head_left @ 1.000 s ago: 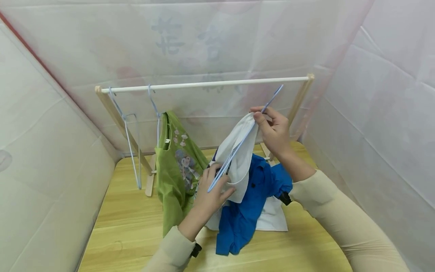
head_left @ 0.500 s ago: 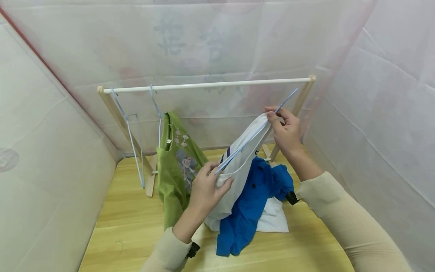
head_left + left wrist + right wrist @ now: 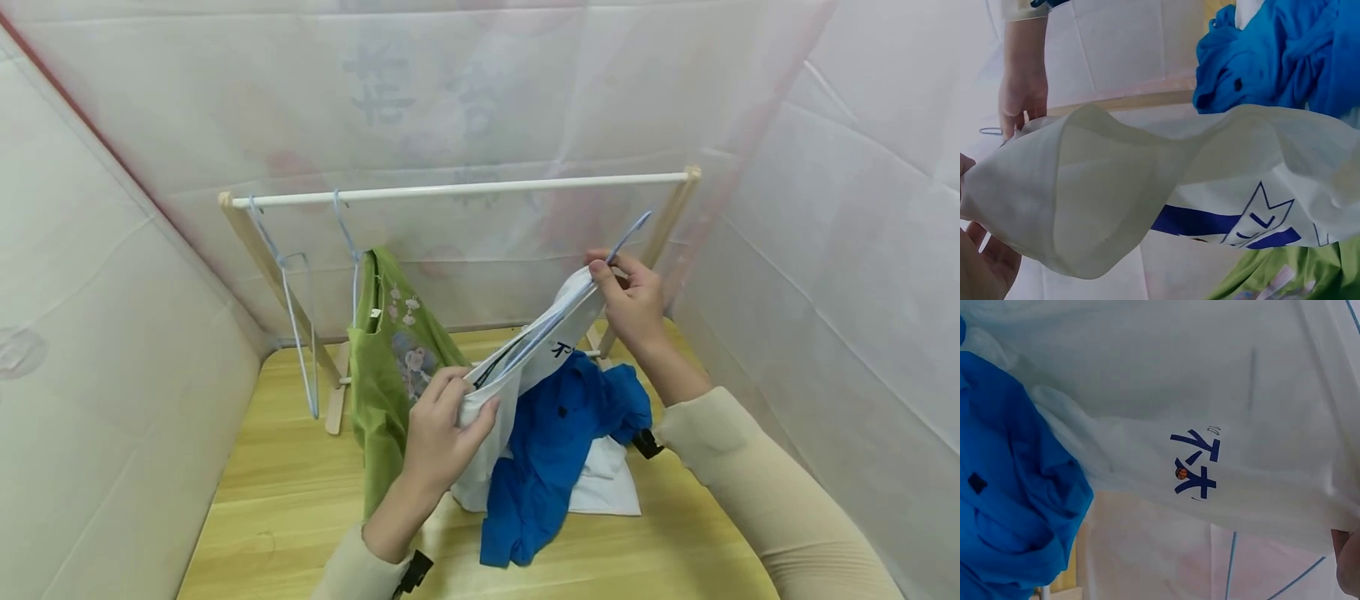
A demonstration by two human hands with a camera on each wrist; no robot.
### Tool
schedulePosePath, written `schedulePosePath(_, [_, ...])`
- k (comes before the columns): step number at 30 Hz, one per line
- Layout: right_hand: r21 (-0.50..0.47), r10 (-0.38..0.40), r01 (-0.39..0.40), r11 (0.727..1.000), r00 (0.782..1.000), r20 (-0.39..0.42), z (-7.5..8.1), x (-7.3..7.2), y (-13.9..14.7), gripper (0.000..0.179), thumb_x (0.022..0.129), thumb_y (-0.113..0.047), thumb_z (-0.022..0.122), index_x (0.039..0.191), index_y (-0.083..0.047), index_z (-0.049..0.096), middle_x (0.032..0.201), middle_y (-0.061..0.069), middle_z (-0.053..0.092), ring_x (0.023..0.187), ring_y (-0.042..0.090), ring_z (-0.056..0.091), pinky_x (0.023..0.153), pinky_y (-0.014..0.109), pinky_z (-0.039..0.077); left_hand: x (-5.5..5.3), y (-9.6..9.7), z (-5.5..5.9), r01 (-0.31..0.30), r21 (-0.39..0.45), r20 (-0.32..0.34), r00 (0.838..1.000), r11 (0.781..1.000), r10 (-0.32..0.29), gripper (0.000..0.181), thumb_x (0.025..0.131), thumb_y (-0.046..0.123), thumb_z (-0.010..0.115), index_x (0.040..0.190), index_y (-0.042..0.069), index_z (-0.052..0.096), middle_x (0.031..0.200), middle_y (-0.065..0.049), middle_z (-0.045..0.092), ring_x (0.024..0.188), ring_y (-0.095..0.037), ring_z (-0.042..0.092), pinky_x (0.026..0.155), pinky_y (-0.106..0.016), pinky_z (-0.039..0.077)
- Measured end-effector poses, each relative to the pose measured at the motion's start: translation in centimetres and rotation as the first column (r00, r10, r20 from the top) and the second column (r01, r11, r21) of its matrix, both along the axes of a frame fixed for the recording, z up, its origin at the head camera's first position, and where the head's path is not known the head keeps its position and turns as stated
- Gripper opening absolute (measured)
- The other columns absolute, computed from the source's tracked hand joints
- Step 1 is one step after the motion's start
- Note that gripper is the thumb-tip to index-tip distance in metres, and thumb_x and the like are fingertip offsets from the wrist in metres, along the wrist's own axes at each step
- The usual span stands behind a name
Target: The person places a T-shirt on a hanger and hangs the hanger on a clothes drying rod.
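Note:
In the head view my left hand (image 3: 441, 429) pinches the neckline edge of a white printed T-shirt (image 3: 486, 454), fingers behind and thumb in front. Up at the other end, my right hand (image 3: 633, 304) grips the shirt's collar together with a light blue clothes hanger (image 3: 628, 237), whose hook pokes out past the fingers. The hanger's body lies slanted inside the neck opening, partly hidden by cloth. The left wrist view shows a dark blue crown-like print (image 3: 1266, 219) on the shirt. Dark lettering (image 3: 1197, 465) shows on it in the right wrist view.
A white rail (image 3: 480, 187) on wooden legs spans the back. From its left part hang a bare blue hanger (image 3: 294, 333) and a green shirt (image 3: 375, 392) on another hanger. A blue garment (image 3: 551, 450) lies over white cloth (image 3: 606, 492) on the wooden table (image 3: 262, 517).
Both hands have shifted: the right moved rightward, the left slightly left and downward. The shirt is stretched between them, and the hanger's lower end has slipped out of sight into the neck opening.

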State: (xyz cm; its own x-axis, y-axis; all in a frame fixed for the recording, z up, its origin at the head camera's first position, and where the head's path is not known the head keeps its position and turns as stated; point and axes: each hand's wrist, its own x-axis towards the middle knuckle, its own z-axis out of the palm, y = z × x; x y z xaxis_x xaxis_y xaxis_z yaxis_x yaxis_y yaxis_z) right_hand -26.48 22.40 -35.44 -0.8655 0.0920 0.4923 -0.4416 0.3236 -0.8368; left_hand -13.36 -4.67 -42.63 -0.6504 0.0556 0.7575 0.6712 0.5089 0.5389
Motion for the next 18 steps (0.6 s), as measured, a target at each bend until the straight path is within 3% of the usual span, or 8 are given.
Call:
schedulePosePath(8, [0.030, 0.050, -0.048, 0.998, 0.996, -0.074, 1.4, 2.5, -2.0, 0.023, 0.099, -0.011, 0.063, 0.114, 0.005, 0.070, 0.113, 0.015, 0.072, 0.098, 0.004, 0.063, 0.084, 0.015, 0.052, -0.3, -0.1, 0.1, -0.002, 0.005, 0.009, 1.000, 1.000, 0.002, 0.015, 0.088, 0.015, 0.072, 0.086, 0.009, 0.059, 0.107, -0.008, 0.067, 0.079, -0.019, 0.064, 0.059, -0.028, 0.053])
schedulePosePath(14, [0.092, 0.118, -0.105, 0.990, 0.981, -0.152, 1.1, 3.3, -3.5, 0.018, 0.094, 0.000, 0.066, 0.109, 0.006, 0.072, 0.105, 0.022, 0.069, 0.091, 0.011, 0.052, 0.074, 0.017, 0.048, -0.4, 0.0, 0.0, 0.014, -0.023, 0.063, 0.998, 1.000, -0.012, 0.016, 0.094, 0.017, 0.067, 0.089, 0.009, 0.055, 0.108, -0.009, 0.065, 0.084, -0.019, 0.061, 0.064, -0.031, 0.052])
schedulePosePath(18, [0.156, 0.161, -0.133, 0.979, 0.971, -0.179, 1.1, 3.8, -4.3, 0.016, 0.092, 0.002, 0.068, 0.107, 0.005, 0.074, 0.104, 0.020, 0.071, 0.092, 0.012, 0.053, 0.073, 0.021, 0.046, -0.6, 0.2, 0.0, 0.018, -0.047, 0.088, 0.996, 0.999, -0.013, 0.015, 0.096, 0.018, 0.066, 0.092, 0.008, 0.054, 0.108, -0.009, 0.063, 0.086, -0.020, 0.060, 0.065, -0.032, 0.052])
